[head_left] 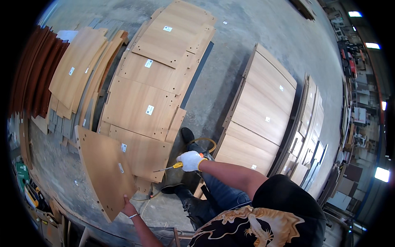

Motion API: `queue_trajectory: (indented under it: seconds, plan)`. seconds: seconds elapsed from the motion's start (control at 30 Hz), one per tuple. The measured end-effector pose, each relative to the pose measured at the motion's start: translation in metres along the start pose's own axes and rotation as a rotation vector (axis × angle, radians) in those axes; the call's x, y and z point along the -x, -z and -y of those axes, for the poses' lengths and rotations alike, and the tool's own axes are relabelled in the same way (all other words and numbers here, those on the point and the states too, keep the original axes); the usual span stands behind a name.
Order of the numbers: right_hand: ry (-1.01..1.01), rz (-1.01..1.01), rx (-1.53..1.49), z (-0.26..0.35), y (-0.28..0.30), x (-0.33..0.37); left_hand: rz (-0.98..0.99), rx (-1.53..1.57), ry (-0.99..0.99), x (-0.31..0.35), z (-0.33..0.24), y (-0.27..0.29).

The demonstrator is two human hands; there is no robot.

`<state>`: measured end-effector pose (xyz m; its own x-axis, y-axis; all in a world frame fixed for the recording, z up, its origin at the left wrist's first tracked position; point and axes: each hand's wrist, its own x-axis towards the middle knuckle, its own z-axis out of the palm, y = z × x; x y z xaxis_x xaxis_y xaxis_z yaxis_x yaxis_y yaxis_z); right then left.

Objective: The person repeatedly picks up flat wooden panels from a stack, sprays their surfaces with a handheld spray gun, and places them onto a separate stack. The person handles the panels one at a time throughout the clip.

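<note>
A tilted wooden panel [101, 173] with one white label [121, 168] stands at left, its lower edge pinched by the bare left hand [128, 208], arm low. Behind it, a panel stack [135, 80] shows four labels, print too small to read. The gloved right hand [190, 161], arm stretched leftward, wraps one yellow-handled screwdriver [177, 165], shaft pointing left. Farther right, another stack [263, 103] shows three labels.

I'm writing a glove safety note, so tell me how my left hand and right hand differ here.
Your right hand wears a white glove; your left hand is bare, with a pale band at the wrist. The right hand holds a yellow-handled screwdriver, while the left hand grips the edge of a wood-look panel. Both hands are holding something.
</note>
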<state>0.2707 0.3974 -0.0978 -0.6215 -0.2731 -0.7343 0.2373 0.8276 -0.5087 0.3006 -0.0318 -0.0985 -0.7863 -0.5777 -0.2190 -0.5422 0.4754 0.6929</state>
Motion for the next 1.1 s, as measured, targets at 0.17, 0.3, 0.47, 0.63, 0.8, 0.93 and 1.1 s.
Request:
queue_trajectory:
  seconds: [0.17, 0.3, 0.47, 0.63, 0.8, 0.93, 1.1]
  plan:
    - [-0.016, 0.023, 0.011, -0.019, -0.012, 0.002, 0.079, 0.000, -0.001, 0.003, 0.007, 0.001]
    - [0.020, 0.026, 0.040, -0.017, -0.013, -0.001, 0.099, 0.008, 0.001, -0.006, 0.001, 0.006]
    - [0.058, 0.150, 0.138, 0.008, -0.012, -0.007, 0.032, 0.349, 0.109, -0.003, -0.008, -0.001]
    - [0.117, 0.201, 0.175, 0.033, -0.026, 0.002, -0.047, 0.586, 0.458, 0.018, -0.042, -0.024]
    - [-0.013, 0.026, 0.045, 0.013, -0.021, -0.005, -0.107, 0.844, 0.620, 0.033, -0.030, -0.033]
    - [-0.059, 0.059, 0.050, 0.011, -0.005, -0.005, -0.141, 1.147, 0.743, 0.035, 0.001, -0.028]
    - [-0.036, -0.031, 0.040, 0.001, 0.008, -0.002, -0.225, 1.350, 0.798, 0.041, 0.022, -0.002]
